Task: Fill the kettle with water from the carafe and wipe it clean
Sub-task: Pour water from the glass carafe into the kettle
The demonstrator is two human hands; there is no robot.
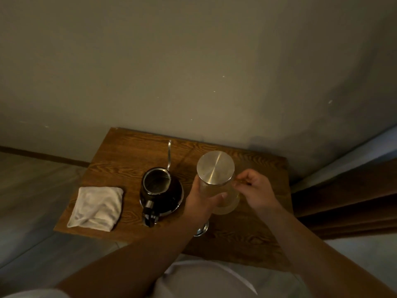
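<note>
A glass carafe (227,204) with a round steel lid (215,167) stands upright on the right half of the small wooden table (120,155). My left hand (200,200) wraps around its glass body from the left. My right hand (254,186) grips the carafe's handle on the right side. To the left stands a black gooseneck kettle (160,190), its top without a lid, its thin spout pointing to the wall and its handle toward me. A folded white cloth (96,207) lies at the table's left end.
A small shiny metal object (202,230), probably the kettle's lid, lies on the table behind my left forearm. A grey wall rises directly behind the table. A brown curtain (343,203) hangs at the right.
</note>
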